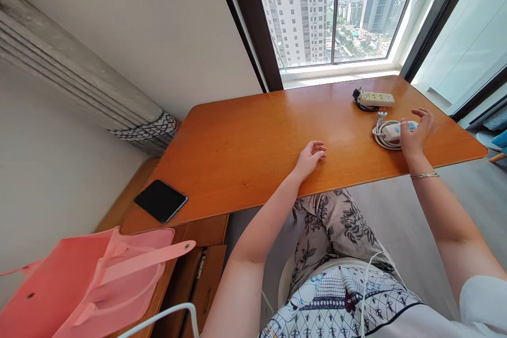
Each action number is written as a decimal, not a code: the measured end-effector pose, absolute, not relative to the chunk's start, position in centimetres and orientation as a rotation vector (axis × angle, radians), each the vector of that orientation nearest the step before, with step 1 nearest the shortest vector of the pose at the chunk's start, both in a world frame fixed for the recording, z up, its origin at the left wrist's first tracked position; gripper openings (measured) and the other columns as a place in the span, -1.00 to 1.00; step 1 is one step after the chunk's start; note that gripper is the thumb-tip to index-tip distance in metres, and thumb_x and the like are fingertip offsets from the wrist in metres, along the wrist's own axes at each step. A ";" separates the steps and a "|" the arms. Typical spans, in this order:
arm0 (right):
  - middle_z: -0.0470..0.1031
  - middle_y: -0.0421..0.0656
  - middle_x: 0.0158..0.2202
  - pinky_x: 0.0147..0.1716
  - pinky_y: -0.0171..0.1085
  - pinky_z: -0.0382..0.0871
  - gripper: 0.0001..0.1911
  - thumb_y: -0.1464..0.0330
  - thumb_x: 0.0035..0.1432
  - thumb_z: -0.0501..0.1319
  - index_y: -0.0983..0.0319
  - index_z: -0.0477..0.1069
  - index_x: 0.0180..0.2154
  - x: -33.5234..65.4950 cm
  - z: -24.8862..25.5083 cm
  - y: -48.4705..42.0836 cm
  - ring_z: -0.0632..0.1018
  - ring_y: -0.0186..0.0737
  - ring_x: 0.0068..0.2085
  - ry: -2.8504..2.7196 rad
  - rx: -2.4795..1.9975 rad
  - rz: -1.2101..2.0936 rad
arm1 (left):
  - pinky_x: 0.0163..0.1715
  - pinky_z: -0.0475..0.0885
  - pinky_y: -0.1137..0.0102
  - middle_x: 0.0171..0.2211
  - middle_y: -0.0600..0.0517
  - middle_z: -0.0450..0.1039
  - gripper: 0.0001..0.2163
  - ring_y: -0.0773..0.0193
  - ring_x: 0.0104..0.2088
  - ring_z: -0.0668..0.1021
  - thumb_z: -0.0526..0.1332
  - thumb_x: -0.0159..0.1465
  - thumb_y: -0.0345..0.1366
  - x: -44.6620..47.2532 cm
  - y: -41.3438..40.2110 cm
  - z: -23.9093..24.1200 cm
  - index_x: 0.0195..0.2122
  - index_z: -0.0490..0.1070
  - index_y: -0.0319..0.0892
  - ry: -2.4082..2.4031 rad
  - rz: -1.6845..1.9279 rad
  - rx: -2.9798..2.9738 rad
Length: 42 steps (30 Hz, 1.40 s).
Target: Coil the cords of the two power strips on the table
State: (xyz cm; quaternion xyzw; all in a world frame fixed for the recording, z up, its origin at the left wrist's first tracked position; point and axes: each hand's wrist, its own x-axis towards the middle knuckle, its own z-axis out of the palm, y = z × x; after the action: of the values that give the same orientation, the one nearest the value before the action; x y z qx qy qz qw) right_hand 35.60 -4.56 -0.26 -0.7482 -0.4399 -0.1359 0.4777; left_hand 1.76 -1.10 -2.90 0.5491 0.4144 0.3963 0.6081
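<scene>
My left hand [311, 159] rests near the front edge of the brown wooden table [241, 142], holding nothing, its fingers loosely bent and slightly apart. At the right end of the table, my right hand [418, 133] is over a white power strip [392, 132] with blue sockets, thumb and fingers spread; part of the strip is hidden behind the hand. A pale cable [380, 140] lies coiled around the strip's left end, its plug [382, 115] pointing to the back. Just behind lies a second, cream power strip [376, 99] with a black cord and plug [356, 94].
A dark tablet [160, 200] lies at the table's left end. Beside it, in the lower left, is a pink bag [91, 280] with its flap out. Drawers [209, 274] are under the table's left side. A window [336, 18] stands behind; a gathered curtain [99, 79] hangs at left.
</scene>
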 end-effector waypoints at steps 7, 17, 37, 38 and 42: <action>0.58 -0.04 -0.16 0.09 -0.01 0.39 -0.84 0.29 0.32 0.15 0.14 0.51 -0.22 24.4 -0.2 -3.4 0.55 -0.05 -0.04 -1.955 -1.147 0.120 | -0.12 0.51 0.31 -0.19 0.02 0.52 -0.78 0.34 -0.30 0.58 0.19 0.21 -0.44 1.7 -1.2 -3.0 -0.10 0.39 -0.17 0.954 0.947 1.247; 0.52 -0.08 -0.23 -0.10 -0.19 0.43 -0.84 0.33 0.28 0.19 0.20 0.54 -0.27 18.1 -0.4 2.8 0.54 -0.17 -0.17 -2.156 -1.046 0.507 | -0.17 0.52 0.28 -0.30 0.08 0.51 -0.59 0.28 -0.33 0.61 0.29 0.18 -0.41 2.0 -0.8 -4.1 0.06 0.28 -0.12 0.946 1.036 1.204; 0.58 -0.12 -0.27 -0.20 -0.27 0.34 -0.88 0.38 0.26 0.28 0.22 0.57 -0.17 18.8 -2.7 3.0 0.50 -0.25 -0.28 -2.181 -1.375 0.511 | 0.07 0.47 0.13 -0.08 -0.10 0.52 -0.79 0.11 -0.15 0.58 0.26 0.16 -0.46 -1.7 4.4 -1.1 -0.18 0.49 -0.14 1.250 1.017 1.837; 0.58 -0.12 -0.27 -0.20 -0.27 0.34 -0.88 0.37 0.26 0.29 0.22 0.58 -0.18 18.7 -2.6 3.0 0.50 -0.25 -0.27 -2.201 -1.383 0.506 | 0.15 0.41 0.09 -0.07 -0.13 0.52 -0.80 0.04 -0.07 0.56 0.26 0.15 -0.47 -2.6 5.0 -1.2 -0.21 0.50 -0.13 1.318 1.025 1.952; 0.58 -0.11 -0.25 -0.18 -0.27 0.36 -0.87 0.37 0.27 0.28 0.23 0.59 -0.17 18.7 -2.2 2.6 0.53 -0.24 -0.25 -2.231 -1.411 0.522 | 0.26 0.27 0.01 -0.11 -0.19 0.52 -0.85 -0.10 0.06 0.50 0.23 0.15 -0.49 -5.3 6.4 -2.4 -0.30 0.51 -0.14 1.492 0.974 2.076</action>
State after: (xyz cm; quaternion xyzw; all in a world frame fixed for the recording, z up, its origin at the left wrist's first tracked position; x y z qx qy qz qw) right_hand 18.73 2.63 -2.20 -0.5111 -0.8081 0.1891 0.2237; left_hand -5.34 6.40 -2.38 0.7433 0.5341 0.3486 0.2017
